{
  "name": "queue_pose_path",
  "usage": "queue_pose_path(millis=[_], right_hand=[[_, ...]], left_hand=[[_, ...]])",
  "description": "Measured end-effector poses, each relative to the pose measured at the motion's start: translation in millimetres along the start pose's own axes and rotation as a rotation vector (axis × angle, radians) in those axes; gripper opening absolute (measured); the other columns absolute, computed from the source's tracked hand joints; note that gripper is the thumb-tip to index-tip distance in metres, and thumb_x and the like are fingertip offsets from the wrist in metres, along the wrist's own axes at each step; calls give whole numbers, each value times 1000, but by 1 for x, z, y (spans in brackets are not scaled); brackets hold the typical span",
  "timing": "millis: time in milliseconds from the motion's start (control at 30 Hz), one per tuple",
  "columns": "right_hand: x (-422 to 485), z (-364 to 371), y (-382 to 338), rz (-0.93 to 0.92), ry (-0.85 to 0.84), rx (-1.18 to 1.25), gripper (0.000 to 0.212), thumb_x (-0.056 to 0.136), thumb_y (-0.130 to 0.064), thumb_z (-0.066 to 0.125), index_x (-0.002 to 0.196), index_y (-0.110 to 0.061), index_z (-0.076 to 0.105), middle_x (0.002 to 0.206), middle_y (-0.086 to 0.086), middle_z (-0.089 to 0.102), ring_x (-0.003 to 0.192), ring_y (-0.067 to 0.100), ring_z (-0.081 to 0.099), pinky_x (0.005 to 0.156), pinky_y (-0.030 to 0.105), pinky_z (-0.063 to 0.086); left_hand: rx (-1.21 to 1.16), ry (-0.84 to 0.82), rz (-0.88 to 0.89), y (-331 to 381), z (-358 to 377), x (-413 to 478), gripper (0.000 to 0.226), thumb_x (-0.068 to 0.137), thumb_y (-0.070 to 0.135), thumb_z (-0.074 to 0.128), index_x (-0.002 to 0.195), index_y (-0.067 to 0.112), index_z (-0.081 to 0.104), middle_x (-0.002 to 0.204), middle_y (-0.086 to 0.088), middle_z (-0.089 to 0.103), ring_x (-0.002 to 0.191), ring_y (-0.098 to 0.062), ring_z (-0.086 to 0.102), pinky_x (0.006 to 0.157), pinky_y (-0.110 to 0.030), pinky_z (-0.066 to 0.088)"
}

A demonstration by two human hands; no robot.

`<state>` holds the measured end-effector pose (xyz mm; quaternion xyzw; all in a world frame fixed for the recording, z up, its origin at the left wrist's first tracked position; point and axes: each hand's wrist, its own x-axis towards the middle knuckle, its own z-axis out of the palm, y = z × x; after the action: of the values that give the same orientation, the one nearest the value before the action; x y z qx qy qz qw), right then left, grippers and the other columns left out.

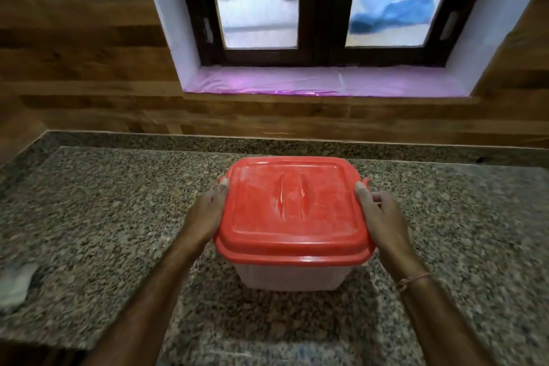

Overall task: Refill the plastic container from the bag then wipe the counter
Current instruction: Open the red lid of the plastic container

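I am gripping the plastic container (292, 275), sitting mid-counter (89, 187), with left hand (208, 211) and right hand (378, 211) clasping the red lid (292, 208) edges, and I am judging both side clips should be released evenly.

Lidded red-topped plastic container (292, 273) upright on counter (89, 202), seemingly closed.

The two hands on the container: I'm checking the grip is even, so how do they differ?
The left hand lies flat along the red lid's side, fingers pointing away; the right hand curls its fingers near the side clasp. The right wrist wears a thin bracelet; the left wrist is bare. Both press the lid's edges of the plastic container at about the same height.
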<state>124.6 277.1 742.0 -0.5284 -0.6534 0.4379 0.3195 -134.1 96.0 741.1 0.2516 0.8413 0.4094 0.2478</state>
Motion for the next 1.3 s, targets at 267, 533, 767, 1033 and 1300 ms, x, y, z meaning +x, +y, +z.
queue_pose_path(millis=[267, 533, 767, 1033, 1300], right_hand=[[28, 13, 12, 94, -49, 35, 49, 106, -30, 47, 60, -13, 48, 66, 11, 52, 54, 23, 44, 48, 30, 42], [21, 34, 32, 191, -105, 322, 29, 105, -38, 54, 104, -13, 69, 94, 8, 74, 81, 26, 70, 64, 33, 59], [-36, 49, -36, 5, -237, 345, 35, 104, -44, 49, 136, -31, 56, 114, -3, 71, 85, 4, 77, 58, 19, 59], [-44, 68, -47, 35, -185, 363, 44, 98, -44, 62, 140, -32, 54, 122, -3, 70, 96, 9, 76, 70, 30, 64], [-40, 59, -60, -16, -122, 312, 54, 93, -44, 68, 143, -35, 50, 125, -4, 68, 101, 15, 76, 78, 44, 66]], left_hand=[[-282, 111, -119, -18, -16, 22, 59, 108, 46, 34, 77, 9, 68, 71, -19, 66, 64, -25, 62, 64, -38, 52], [-480, 108, -181, -46, -32, 30, 46, 106, 49, 44, 119, 12, 67, 95, -6, 75, 86, -26, 75, 72, -43, 62], [-471, -70, 4, -25, -28, 19, 74, 87, 67, 63, 152, 41, 37, 139, -3, 60, 105, -21, 74, 78, -45, 64], [-478, -24, 33, -19, -47, 24, 80, 84, 49, 74, 153, 39, 36, 141, 2, 55, 114, -21, 66, 91, -51, 59], [-474, 13, 132, 11, -62, 20, 70, 91, 39, 71, 153, 37, 38, 127, 15, 59, 109, -7, 64, 87, -35, 58]])
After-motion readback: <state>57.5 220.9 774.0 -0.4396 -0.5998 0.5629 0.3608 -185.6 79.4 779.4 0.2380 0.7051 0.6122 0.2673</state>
